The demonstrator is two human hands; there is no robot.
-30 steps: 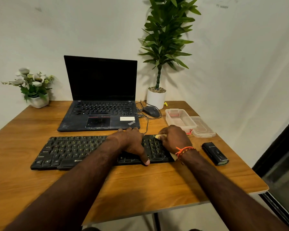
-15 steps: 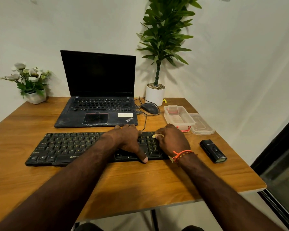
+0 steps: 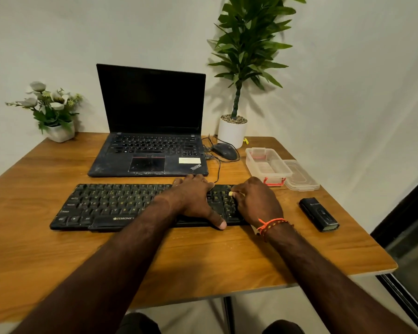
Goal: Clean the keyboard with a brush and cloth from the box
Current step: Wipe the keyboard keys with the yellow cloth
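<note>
the black keyboard (image 3: 111, 206) lies flat on the wooden table, long side facing me, just in front of the open laptop. its keys look dusty, with yellowish legends and a white brand name on the front edge. my left hand (image 3: 193, 201) rests on its right half, thumb over the front edge. my right hand (image 3: 256, 201) grips a small pale thing (image 3: 230, 194), mostly hidden, against the right-end keys. the clear plastic box (image 3: 267, 165) sits open behind my right hand, its lid (image 3: 302, 177) just beside it.
</note>
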